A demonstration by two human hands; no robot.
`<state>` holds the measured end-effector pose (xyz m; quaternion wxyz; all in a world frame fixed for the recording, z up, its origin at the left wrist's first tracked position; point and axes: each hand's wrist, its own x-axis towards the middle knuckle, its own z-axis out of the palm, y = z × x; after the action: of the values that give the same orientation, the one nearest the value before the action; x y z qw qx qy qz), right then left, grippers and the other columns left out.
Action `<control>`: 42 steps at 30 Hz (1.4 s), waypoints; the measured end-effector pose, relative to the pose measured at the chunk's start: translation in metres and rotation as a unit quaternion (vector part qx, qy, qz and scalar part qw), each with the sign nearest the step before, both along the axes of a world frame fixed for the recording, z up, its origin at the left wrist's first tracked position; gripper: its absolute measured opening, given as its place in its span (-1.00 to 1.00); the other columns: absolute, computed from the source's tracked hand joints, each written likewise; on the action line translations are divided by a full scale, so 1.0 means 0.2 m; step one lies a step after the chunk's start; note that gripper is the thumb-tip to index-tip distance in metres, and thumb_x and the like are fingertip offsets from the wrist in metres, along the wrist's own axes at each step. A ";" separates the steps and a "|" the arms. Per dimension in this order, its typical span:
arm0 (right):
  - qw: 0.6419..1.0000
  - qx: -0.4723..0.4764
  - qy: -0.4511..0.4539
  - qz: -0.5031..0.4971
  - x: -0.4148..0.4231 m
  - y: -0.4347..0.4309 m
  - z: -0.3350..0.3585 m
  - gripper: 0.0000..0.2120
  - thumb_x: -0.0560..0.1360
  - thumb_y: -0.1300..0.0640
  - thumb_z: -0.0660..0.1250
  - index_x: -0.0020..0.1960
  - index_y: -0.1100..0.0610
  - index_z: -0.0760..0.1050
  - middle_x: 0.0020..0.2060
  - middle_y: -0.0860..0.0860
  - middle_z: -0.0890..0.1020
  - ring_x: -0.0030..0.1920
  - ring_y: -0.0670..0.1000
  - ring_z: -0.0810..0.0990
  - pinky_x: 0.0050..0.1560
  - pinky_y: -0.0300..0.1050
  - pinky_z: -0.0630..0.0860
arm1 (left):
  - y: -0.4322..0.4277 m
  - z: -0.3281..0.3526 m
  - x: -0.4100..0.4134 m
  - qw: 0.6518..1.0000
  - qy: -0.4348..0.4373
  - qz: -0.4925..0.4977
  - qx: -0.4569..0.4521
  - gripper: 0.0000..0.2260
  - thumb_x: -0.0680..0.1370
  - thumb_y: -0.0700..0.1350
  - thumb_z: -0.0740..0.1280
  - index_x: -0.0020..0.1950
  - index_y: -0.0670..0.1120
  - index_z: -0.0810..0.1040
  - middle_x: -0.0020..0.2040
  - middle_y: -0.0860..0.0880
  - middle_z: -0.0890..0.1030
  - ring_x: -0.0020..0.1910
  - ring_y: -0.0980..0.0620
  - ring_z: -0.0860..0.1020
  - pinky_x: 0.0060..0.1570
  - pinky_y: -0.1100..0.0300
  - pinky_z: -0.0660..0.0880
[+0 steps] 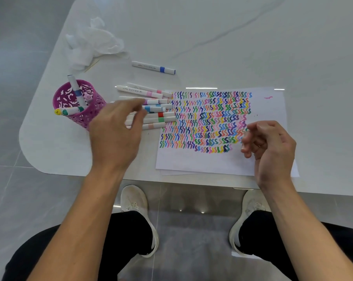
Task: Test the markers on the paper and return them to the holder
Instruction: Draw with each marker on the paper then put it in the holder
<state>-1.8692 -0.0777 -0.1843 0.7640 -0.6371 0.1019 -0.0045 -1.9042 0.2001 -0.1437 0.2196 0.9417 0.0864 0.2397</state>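
Note:
A white sheet of paper (pixel 269 110) covered in rows of coloured squiggles lies near the table's front edge. Left of it lies a pile of several white markers (pixel 161 114) with coloured bands. My left hand (pixel 118 126) hovers over the pile's left end, fingers loosely bent and blurred, holding nothing I can see. A purple mesh holder (pixel 74 104) stands further left with a few markers in it. My right hand (pixel 269 142) rests over the paper's right part, fingers loosely curled and empty. One blue-banded marker (pixel 154 67) lies apart, further back.
Crumpled white tissue (pixel 90 41) lies at the back left of the white marble table (pixel 252 37). The table's rounded left corner is near the holder. My legs and white shoes show below the front edge.

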 end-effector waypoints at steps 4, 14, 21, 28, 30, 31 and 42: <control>1.000 0.003 -0.002 -0.001 0.00 -0.01 0.00 -0.80 0.56 0.15 0.26 -0.16 0.11 0.63 -0.40 0.06 0.62 -0.47 0.06 0.51 -0.45 -0.19 0.44 | -0.05 -0.08 0.01 0.993 0.113 -0.021 0.023 -0.77 0.59 -0.09 0.42 0.24 -0.06 0.66 0.12 -0.01 0.69 0.01 -0.04 0.64 0.05 0.05 0.57; 1.000 0.008 0.001 -0.006 0.01 -0.02 -0.01 -0.80 0.56 0.17 0.27 -0.16 0.13 0.63 -0.41 0.06 0.62 -0.48 0.06 0.50 -0.46 -0.21 0.42 | -0.07 -0.13 0.01 0.979 0.198 0.017 0.036 -0.81 0.56 -0.14 0.45 0.17 -0.05 0.68 0.00 0.00 0.61 0.02 -0.05 0.52 -0.03 0.03 0.51; 1.000 -0.005 0.002 -0.003 0.00 -0.02 -0.02 -0.82 0.57 0.17 0.28 -0.15 0.15 0.61 -0.40 0.06 0.62 -0.48 0.06 0.50 -0.46 -0.18 0.42 | -0.09 -0.10 0.01 0.980 0.191 0.005 0.051 -0.86 0.57 -0.17 0.43 0.12 -0.12 0.67 0.06 -0.07 0.61 0.10 -0.10 0.49 0.04 -0.02 0.49; 1.000 -0.028 -0.008 -0.001 0.00 -0.03 -0.02 -0.82 0.57 0.17 0.27 -0.13 0.16 0.61 -0.40 0.05 0.63 -0.47 0.07 0.51 -0.46 -0.17 0.42 | -0.19 -0.03 0.05 0.992 0.100 -0.076 0.006 -0.89 0.63 -0.17 0.36 0.12 -0.17 0.58 0.02 -0.07 0.60 0.02 -0.09 0.46 0.03 0.07 0.38; 0.999 -0.040 -0.011 0.004 0.00 -0.03 -0.02 -0.82 0.57 0.17 0.27 -0.12 0.16 0.61 -0.39 0.04 0.64 -0.46 0.07 0.52 -0.45 -0.16 0.43 | -0.25 -0.02 0.05 0.989 0.095 -0.109 -0.034 -0.89 0.63 -0.20 0.34 0.13 -0.17 0.56 0.00 -0.01 0.54 0.00 -0.03 0.44 0.01 0.16 0.35; 0.999 -0.048 -0.014 0.008 -0.01 -0.03 -0.02 -0.82 0.58 0.16 0.27 -0.11 0.16 0.62 -0.39 0.03 0.64 -0.45 0.07 0.53 -0.45 -0.15 0.45 | -0.27 -0.02 0.05 0.986 0.096 -0.123 -0.053 -0.88 0.63 -0.20 0.32 0.16 -0.17 0.56 0.00 0.03 0.50 0.00 0.01 0.43 -0.01 0.21 0.33; 0.950 -0.251 -0.117 0.146 -0.06 -0.01 -0.01 -0.88 0.63 0.06 0.40 -0.06 0.06 0.62 -0.31 -0.06 0.66 -0.33 -0.03 0.61 -0.26 -0.13 0.54 | -0.45 -0.02 0.06 0.950 0.123 -0.228 -0.173 -0.68 0.65 -0.19 0.29 0.37 0.08 0.50 -0.07 0.05 0.49 -0.09 0.07 0.50 -0.02 0.27 0.45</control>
<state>-1.8805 -0.0793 -0.1872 0.5787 -0.8109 -0.0866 0.0067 -1.8917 0.1109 -0.1472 0.4153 0.9062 -0.0646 0.0466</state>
